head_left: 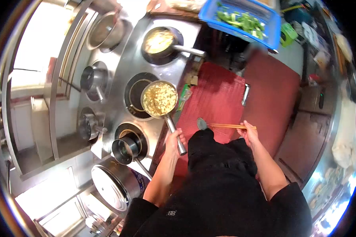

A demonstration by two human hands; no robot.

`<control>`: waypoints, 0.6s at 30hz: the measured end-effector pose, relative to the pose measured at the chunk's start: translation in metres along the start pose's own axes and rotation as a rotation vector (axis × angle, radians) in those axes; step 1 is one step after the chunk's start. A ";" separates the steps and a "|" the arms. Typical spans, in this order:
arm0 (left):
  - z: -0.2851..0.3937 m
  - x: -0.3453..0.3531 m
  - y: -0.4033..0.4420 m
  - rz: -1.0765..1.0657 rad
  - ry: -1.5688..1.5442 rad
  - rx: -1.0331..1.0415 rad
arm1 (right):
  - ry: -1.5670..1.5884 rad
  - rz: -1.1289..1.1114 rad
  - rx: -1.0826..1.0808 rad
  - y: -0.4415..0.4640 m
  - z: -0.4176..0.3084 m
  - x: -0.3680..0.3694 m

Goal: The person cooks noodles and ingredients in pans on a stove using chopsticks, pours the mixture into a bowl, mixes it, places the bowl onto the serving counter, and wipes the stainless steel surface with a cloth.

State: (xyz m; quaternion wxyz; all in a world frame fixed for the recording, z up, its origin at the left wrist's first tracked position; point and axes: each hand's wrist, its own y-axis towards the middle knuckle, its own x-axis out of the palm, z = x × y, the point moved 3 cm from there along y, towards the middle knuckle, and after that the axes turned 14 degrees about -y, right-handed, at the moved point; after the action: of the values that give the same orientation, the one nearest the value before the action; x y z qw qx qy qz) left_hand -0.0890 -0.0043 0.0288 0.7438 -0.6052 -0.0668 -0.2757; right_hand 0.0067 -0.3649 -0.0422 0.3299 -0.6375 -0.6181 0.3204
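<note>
Red floor [217, 89], hands [175, 142] curled, well apart

I hold the pan [170, 124] in the remote left hand [175, 143], partly over the middle burner [134, 94]; on the stove [162, 71], another pan [186, 49] stands farther off, a pot [133, 144] nearer. Chopsticks [227, 126] are in the right hand [249, 133], a vegetable basket [225, 28] beyond.

Both forearms [160, 179] reach forward, well apart, the left hand [175, 143] curled tight, the right hand [249, 134] pinching.

No text legible; white emblem [171, 213] on black clothing [221, 193] unclear.
</note>
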 end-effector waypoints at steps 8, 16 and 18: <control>-0.164 0.087 -0.063 -0.185 0.411 -0.199 | 0.291 -0.022 -0.291 -0.074 -0.026 -0.165; -0.337 0.215 -0.140 -0.407 0.895 -0.413 | 0.445 0.372 -0.492 -0.230 -0.007 -0.369; -0.385 0.241 -0.145 -0.497 1.019 -0.474 | 0.544 0.488 -0.542 -0.256 0.019 -0.407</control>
State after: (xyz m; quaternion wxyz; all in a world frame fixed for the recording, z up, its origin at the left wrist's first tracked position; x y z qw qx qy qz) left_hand -0.0478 -0.4612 0.1589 0.4409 -0.5124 0.2211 -0.7030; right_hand -0.1690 -0.7661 0.1560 0.2165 -0.8889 -0.4022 0.0365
